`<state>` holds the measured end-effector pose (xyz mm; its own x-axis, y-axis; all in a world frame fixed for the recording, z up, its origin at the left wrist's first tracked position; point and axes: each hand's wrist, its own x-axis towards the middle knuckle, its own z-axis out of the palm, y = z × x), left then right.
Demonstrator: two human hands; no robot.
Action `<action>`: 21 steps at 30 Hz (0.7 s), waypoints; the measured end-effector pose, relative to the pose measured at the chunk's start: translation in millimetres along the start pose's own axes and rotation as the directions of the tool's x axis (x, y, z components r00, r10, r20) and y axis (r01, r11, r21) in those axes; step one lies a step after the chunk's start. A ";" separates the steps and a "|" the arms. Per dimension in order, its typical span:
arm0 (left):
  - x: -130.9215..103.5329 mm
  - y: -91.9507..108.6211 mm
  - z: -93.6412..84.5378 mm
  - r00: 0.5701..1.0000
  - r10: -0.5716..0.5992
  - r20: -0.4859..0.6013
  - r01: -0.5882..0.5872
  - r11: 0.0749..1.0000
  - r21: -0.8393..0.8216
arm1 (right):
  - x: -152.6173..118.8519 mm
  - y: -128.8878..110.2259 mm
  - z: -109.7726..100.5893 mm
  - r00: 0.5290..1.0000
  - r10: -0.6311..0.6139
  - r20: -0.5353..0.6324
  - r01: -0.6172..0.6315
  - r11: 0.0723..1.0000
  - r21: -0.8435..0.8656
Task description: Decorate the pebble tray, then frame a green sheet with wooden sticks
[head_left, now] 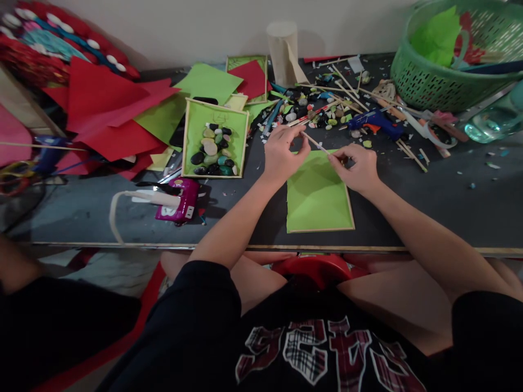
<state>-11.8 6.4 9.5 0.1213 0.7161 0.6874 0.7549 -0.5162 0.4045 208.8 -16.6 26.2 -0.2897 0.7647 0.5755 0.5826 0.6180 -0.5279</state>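
Between my two hands runs a thin wooden stick (315, 142), held above the far edge of a green sheet. My left hand (284, 153) pinches one end of the stick, and my right hand (357, 166) pinches the other. Below them, the green sheet (318, 198) lies flat on the dark table, with thin wooden strips along its right and near edges. To the left stands a green framed panel (195, 144) with several smooth pebbles (210, 147) on it.
Red paper sheets (110, 109) pile up at the left, near a purple power socket (178, 201). Sticks and pebbles scatter behind my hands beside a blue glue gun (376, 124). A green basket (425, 81) and a bottle (492, 120) stand at the right. Someone's arm (18, 267) shows at far left.
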 end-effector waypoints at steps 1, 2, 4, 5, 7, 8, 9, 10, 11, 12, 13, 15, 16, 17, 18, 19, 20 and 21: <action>-0.1 -0.7 0.6 1.000 -0.004 -0.003 0.004 1.000 0.004 | 0.2 0.3 0.0 1.000 -0.003 0.007 0.004 1.000 -0.005; -0.3 -1.8 1.2 1.000 -0.010 -0.002 0.010 1.000 0.006 | 0.4 0.4 0.1 1.000 -0.008 0.015 0.008 1.000 -0.012; -0.7 -4.2 2.3 1.000 -0.024 0.004 0.024 1.000 0.012 | 0.5 -0.1 0.4 0.999 -0.020 0.026 0.021 1.000 -0.022; -0.8 -5.1 2.8 1.000 -0.029 0.009 0.029 0.999 0.016 | 0.5 -0.6 0.6 0.999 -0.025 0.032 0.026 0.999 -0.020; -0.6 -6.1 3.4 1.000 -0.026 0.016 0.025 0.999 0.029 | 0.3 -2.2 1.1 0.998 -0.029 0.048 0.029 1.000 -0.008; -0.4 -6.1 3.7 1.000 -0.019 0.019 0.018 0.999 0.036 | 0.2 -3.1 1.3 0.998 -0.028 0.060 0.028 1.000 -0.001; -0.3 -6.1 3.9 1.000 -0.010 0.021 0.009 0.999 0.043 | 0.1 -4.2 1.3 0.997 -0.025 0.070 0.025 1.000 0.005; -0.3 -6.1 4.2 1.000 -0.001 0.024 0.000 0.999 0.050 | 0.1 -5.2 1.3 0.997 -0.022 0.079 0.021 1.000 0.008; -0.4 -6.2 4.5 1.000 0.008 0.027 -0.009 0.998 0.056 | 0.1 -6.2 1.2 0.996 -0.019 0.082 0.018 1.000 0.010; -0.7 -6.4 5.0 0.999 0.015 0.032 -0.017 0.998 0.061 | 0.1 -7.1 1.0 0.997 -0.018 0.080 0.017 1.000 0.014; -1.1 -6.9 5.6 0.999 0.022 0.038 -0.025 0.997 0.066 | 0.2 -8.0 0.7 0.997 -0.017 0.078 0.016 1.000 0.017; -2.1 -8.3 7.3 0.998 0.033 0.054 -0.037 0.997 0.075 | 0.4 -9.4 0.0 0.997 -0.012 0.074 0.010 1.000 0.021; -2.5 -9.2 8.2 0.997 0.035 0.063 -0.039 0.996 0.078 | 0.5 -10.0 -0.3 0.997 -0.007 0.072 0.005 1.000 0.021; -2.9 -10.0 9.2 0.997 0.036 0.071 -0.041 0.996 0.080 | 0.6 -10.6 -0.6 0.997 -0.001 0.071 -0.001 1.000 0.021; -3.1 -10.6 10.0 0.996 0.038 0.077 -0.044 0.996 0.083 | 0.7 -11.3 -0.9 0.998 0.005 0.069 -0.007 1.000 0.023; -3.2 -11.0 10.6 0.996 0.041 0.080 -0.048 0.995 0.087 | 0.7 -11.9 -1.2 0.998 0.011 0.066 -0.012 1.000 0.027; -3.2 -11.0 10.9 0.996 0.047 0.081 -0.054 0.994 0.092 | 0.8 -12.5 -1.4 0.998 0.016 0.060 -0.018 0.999 0.033; -3.2 -10.6 10.9 0.996 0.053 0.079 -0.060 0.993 0.098 | 0.7 -12.9 -1.5 0.998 0.021 0.055 -0.023 0.999 0.039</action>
<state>-13.2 14.7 -3.5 0.2111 0.7226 0.6582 0.8055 -0.5101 0.3017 202.2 -24.3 34.3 -0.3189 0.7862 0.5293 0.5589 0.6070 -0.5650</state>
